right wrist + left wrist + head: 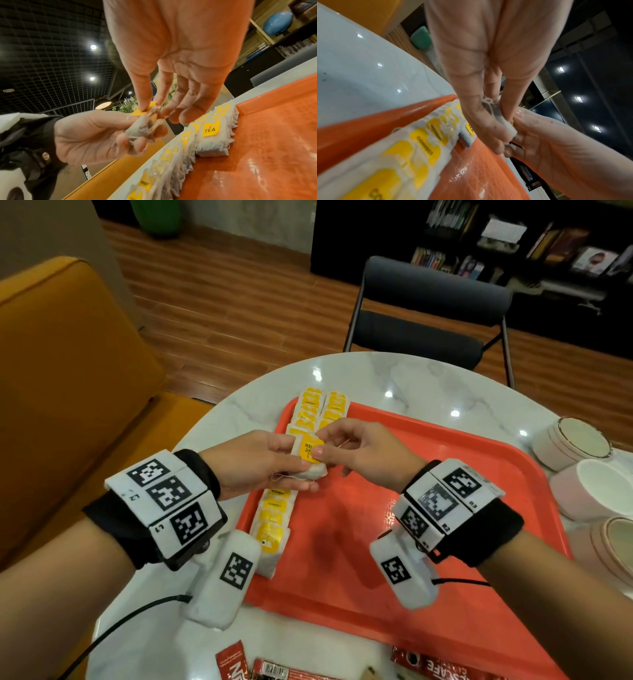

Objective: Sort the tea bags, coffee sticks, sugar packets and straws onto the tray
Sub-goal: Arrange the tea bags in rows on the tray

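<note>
**Both hands on one tea bag above the tray**

In the middle of the head view, the left hand grips a tea bag, its fingers curled round the white pouch, held above the orange tray. The right hand pinches the bag's yellow tag between thumb and forefinger, the other fingers loosely spread. A row of tea bags with yellow tags lies along the tray's left side, running from the lower centre of the frame up to its far edge. The tray sits on the white marble desk. Red coffee sticks lie on the desk at the bottom edge of the frame. Pale round containers stand at the right edge.
</note>
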